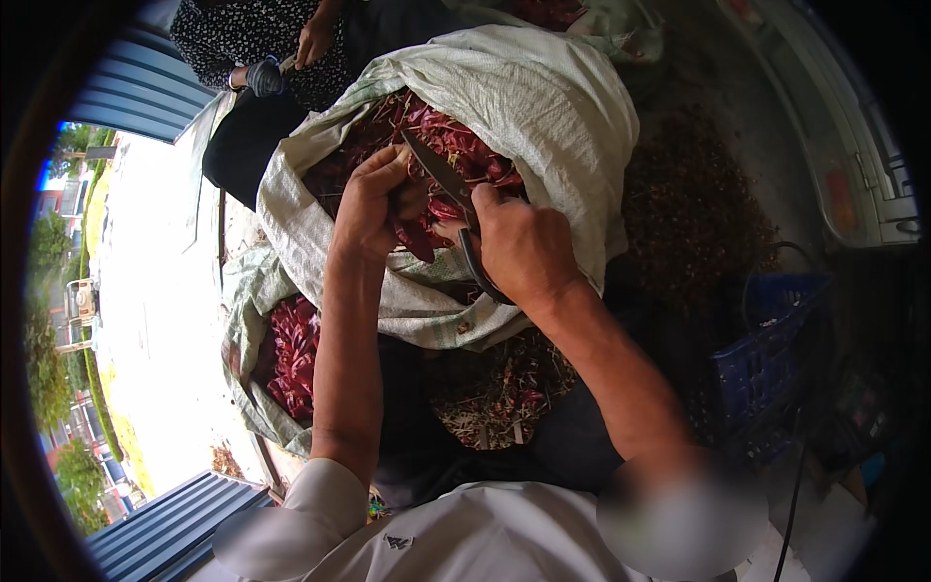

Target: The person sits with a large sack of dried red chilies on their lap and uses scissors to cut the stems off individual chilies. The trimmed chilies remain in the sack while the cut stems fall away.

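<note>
In front of me a white woven sack [560, 109] lies with its mouth folded back, full of dried red chili peppers [465, 138] with stems. Over that mouth my left hand [372, 200] grips a dark red dried chili [414, 241], which hangs below the fingers. My right hand [527, 247] is closed on the black-handled scissors [440, 171]. Their dark blades point up and left, with the tip close to my left thumb. Whether the blades touch a stem I cannot tell.
At lower left a second sack [251, 320] holds red chilies [294, 364]. Cut stems and debris [509, 393] cover the floor between my legs; another debris pile [698, 218] lies right. A blue plastic crate [756, 364] stands there. Another person's gloved hand [265, 76] is at upper left.
</note>
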### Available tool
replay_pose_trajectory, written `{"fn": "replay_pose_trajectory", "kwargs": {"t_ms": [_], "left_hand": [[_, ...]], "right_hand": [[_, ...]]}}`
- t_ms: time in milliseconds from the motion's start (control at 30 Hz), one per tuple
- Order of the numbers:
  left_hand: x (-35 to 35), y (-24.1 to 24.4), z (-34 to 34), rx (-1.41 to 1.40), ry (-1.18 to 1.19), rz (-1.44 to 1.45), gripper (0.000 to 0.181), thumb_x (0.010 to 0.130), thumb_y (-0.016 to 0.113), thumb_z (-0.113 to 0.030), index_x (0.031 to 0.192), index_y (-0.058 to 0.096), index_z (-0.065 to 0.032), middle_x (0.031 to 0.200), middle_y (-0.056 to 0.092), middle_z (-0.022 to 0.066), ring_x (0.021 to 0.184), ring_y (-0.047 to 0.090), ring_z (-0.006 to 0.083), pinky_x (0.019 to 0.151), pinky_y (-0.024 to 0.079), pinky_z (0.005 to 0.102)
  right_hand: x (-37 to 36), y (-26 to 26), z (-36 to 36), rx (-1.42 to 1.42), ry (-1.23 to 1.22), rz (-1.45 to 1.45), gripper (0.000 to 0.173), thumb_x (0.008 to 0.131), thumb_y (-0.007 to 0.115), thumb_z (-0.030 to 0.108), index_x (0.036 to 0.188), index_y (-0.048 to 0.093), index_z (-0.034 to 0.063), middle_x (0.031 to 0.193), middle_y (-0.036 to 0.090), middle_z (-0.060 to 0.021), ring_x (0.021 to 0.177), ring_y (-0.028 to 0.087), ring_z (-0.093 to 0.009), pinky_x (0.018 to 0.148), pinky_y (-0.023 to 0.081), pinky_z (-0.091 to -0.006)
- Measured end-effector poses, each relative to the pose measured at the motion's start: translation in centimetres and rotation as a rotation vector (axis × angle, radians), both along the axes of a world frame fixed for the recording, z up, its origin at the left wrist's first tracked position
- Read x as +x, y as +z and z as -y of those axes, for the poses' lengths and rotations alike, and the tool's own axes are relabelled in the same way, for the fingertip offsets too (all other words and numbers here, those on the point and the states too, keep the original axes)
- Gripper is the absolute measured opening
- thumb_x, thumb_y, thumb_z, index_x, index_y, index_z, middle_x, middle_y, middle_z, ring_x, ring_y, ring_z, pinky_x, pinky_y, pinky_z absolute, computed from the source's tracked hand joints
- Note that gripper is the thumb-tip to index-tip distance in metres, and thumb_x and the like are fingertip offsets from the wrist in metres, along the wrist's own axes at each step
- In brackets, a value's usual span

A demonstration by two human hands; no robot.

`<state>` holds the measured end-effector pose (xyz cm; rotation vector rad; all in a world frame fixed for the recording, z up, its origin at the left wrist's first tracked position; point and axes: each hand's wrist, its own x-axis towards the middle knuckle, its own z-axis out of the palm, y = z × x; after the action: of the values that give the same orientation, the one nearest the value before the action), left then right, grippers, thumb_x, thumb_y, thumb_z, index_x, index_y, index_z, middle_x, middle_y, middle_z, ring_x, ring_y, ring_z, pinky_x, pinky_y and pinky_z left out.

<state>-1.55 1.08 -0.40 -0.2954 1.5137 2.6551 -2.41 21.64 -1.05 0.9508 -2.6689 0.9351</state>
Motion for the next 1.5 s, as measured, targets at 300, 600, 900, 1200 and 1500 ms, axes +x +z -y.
{"fn": "replay_pose_trajectory", "kwargs": {"t_ms": [300,600,900,1200,1500], "left_hand": [[3.2,4.0,4.4,-0.186,0.297,-0.159,0.011,0.097,0.057,-0.012,0.099,0.062,-0.0029,0.071,0.048,-0.001,0.054,0.037,0.0054,0.045,0.028,0.0203],[22.8,-1.1,15.0,-1.898,0.527,0.369,0.019,0.094,0.066,-0.022,0.099,0.072,-0.0041,0.082,0.07,0.0057,0.075,0.062,0.0146,0.072,0.051,0.0324],[0.9,-1.0,6.7,-1.69,0.128,-0.008,0.021,0.093,0.066,-0.021,0.106,0.07,-0.0056,0.086,0.072,0.0156,0.079,0.07,0.0318,0.072,0.054,0.0398],[-5.9,-11.3,6.8,-1.984,-0.361,0.244,0.027,0.087,0.057,-0.018,0.11,0.068,-0.0075,0.1,0.07,0.0232,0.096,0.068,0.0408,0.082,0.054,0.0514],[0.6,-2.1,3.7,-1.396,0.151,0.194,0.02,0.082,0.071,-0.013,0.099,0.07,-0.0028,0.075,0.068,0.0127,0.067,0.064,0.0192,0.066,0.05,0.0353]], "right_hand": [[-1.5,0.0,-0.3,-0.661,-0.035,0.535,0.057,0.094,0.063,0.059,0.085,0.061,0.0026,0.057,0.053,-0.0017,0.05,0.052,-0.011,0.047,0.042,-0.0296],[-2.5,2.1,-1.3,-0.81,-0.105,0.929,0.068,0.09,0.061,0.068,0.09,0.061,-0.0001,0.06,0.052,-0.0013,0.048,0.048,-0.007,0.045,0.041,-0.0247],[-2.3,2.3,-1.0,-0.759,-0.07,0.958,0.066,0.089,0.062,0.069,0.088,0.06,0.0024,0.061,0.054,-0.0017,0.049,0.05,-0.008,0.046,0.041,-0.0248],[-3.5,1.8,-2.4,-0.803,-0.094,0.928,0.063,0.089,0.062,0.067,0.088,0.061,0.0041,0.062,0.054,-0.0005,0.05,0.05,-0.007,0.048,0.041,-0.0239],[-2.8,1.7,-1.4,-0.649,0.015,0.919,0.066,0.091,0.058,0.07,0.082,0.058,0.0046,0.062,0.055,-0.0017,0.051,0.052,-0.008,0.049,0.042,-0.0246]]}}
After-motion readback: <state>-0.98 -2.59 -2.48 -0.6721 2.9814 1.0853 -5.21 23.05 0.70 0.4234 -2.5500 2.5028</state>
